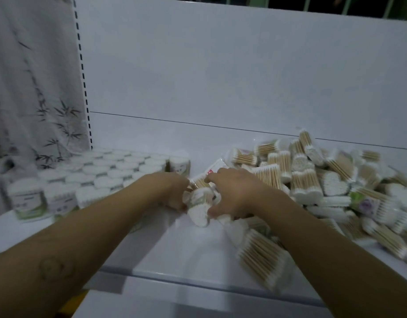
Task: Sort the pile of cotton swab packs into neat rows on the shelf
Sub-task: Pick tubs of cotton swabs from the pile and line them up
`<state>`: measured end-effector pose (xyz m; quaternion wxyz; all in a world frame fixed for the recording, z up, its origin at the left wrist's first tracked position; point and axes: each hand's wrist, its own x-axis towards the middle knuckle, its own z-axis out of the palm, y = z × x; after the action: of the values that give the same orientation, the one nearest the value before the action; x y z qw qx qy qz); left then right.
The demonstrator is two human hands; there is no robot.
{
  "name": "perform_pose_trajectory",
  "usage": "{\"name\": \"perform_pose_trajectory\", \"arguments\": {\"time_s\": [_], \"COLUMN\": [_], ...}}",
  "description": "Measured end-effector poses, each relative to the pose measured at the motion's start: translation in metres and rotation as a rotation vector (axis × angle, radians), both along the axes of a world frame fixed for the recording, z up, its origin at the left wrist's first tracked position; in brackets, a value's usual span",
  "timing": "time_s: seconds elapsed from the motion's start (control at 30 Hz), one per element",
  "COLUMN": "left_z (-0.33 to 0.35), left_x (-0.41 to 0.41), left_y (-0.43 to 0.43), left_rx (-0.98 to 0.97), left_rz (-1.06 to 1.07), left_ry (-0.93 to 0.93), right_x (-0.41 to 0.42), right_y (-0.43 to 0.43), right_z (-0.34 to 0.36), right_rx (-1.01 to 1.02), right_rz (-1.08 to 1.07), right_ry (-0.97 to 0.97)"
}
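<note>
Here both hands meet at the middle of the shelf (175,253), in the gap between finished work and unfinished. The left hand (170,191) and right hand (237,196) are each curled round a pack (199,210) from opposite sides, its white heart-shaped end of swab tips turned toward the camera. At least one more pack seems to be caught up behind it, though blur makes the count uncertain. Holding from both sides probably lets the person square the pack and turn it upright before it goes down. The rows (101,177) stand to the left, tips up and labels forward, packed tight against one another. They run from the shelf's left end toward the middle, so the next free place looks to be at their right edge, just beside the left hand. The pile (324,180) lies to the right, with packs on their sides at every angle, some with wooden sticks showing and some end-on, and a few spilling toward the front lip. By the size of it, a good deal is left to sort. The slick wrappers may slip, and a careless nudge could topple the nearest row. A bamboo-printed curtain (32,88) hangs at far left, and the plain back panel (220,76) rises behind.
</note>
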<state>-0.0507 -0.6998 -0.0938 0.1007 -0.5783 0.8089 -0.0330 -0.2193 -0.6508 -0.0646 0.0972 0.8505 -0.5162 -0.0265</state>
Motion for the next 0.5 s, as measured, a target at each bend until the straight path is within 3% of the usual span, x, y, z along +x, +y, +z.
{"name": "perform_pose_trajectory", "arguments": {"time_s": [0.23,0.37,0.43,0.5], "left_z": [-0.001,0.029,0.047,0.063], "left_x": [-0.009,-0.009,-0.003,0.003], "left_y": [-0.007,-0.003,0.001,0.005], "left_rx": [-0.069,-0.267,-0.38,-0.451], "left_rz": [-0.009,-0.055,-0.064,-0.051], "left_ry": [-0.039,-0.041,0.036,0.25], "right_x": [-0.009,-0.018,-0.023,-0.027], "right_y": [0.001,-0.002,-0.004,-0.005], "right_z": [0.006,0.012,0.013,0.014], "right_rx": [0.011,-0.018,-0.047,-0.092], "right_rz": [-0.024,-0.049,-0.076,-0.086], "right_ry": [-0.042,-0.145,-0.25,-0.38]}}
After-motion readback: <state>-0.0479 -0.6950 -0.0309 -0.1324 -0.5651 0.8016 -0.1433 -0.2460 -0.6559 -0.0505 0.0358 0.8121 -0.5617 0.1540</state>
